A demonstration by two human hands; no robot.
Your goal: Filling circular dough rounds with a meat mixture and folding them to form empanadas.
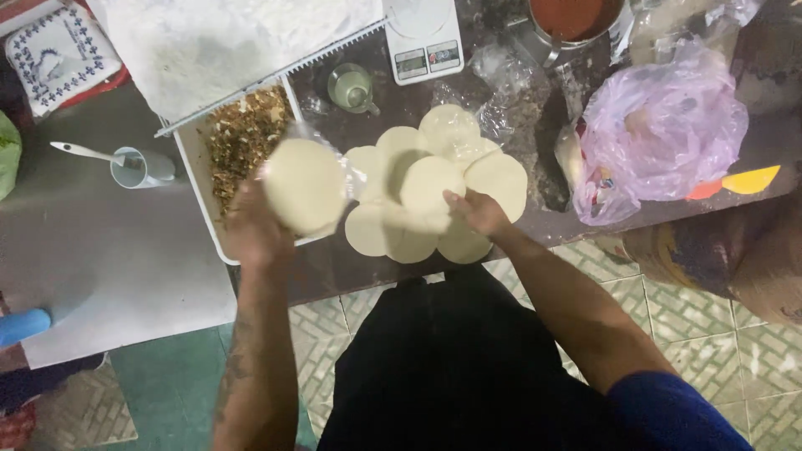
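White kitchen scale [423, 38] at top centre of counter, two small grey rectangular displays on its front edge. Pale purple plastic bag [664, 125] bunched at right. Crumpled clear plastic wrap [501, 71] between scale and bag, near the metal pot [576, 21].

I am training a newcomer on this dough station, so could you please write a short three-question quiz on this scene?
1. True or false: the left hand holds a round dough disc lifted above the tray of chopped filling.
2. Which does the right hand touch? A) the kitchen scale B) the overlapping dough discs on the table C) the pink plastic bag
3. Fill in: the white cup left of the tray has a ____ lying across its rim.

Key: 1 true. 2 B. 3 spoon.
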